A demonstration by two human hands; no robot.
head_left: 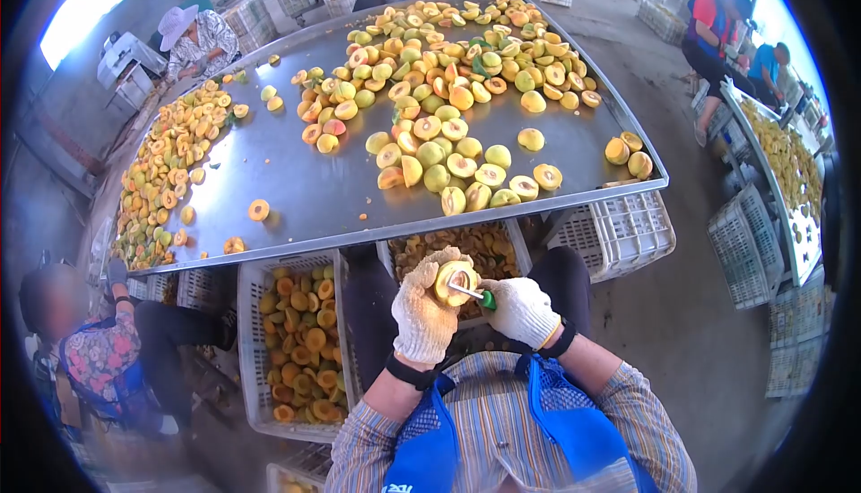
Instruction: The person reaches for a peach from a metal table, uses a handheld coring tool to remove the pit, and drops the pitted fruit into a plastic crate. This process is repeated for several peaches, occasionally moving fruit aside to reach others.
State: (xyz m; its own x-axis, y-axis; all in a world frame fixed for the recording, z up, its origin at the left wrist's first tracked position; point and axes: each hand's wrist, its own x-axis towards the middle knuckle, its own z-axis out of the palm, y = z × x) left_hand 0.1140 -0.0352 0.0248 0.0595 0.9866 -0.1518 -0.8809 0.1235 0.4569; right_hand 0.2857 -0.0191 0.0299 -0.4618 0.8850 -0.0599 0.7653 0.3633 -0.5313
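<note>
My left hand (427,306), in a white work glove soiled on the fingers, is closed round a peach half (456,283) with its cut face turned toward my right hand. In my gloved right hand (522,310) is a pitting tool (487,299) with a green handle and a thin metal shaft. Its tip touches the middle of the cut face; the tip's exact shape is hard to make out. Both hands are above a crate (513,235) of fruit pieces between my knees, in front of the table's near edge.
A metal table (296,190) bears heaps of halved peaches (430,71). A white crate (247,349) full of peach halves stands left of my legs, with another crate (632,233) under the table's right corner. Co-workers sit at the left (103,349) and far side (202,40).
</note>
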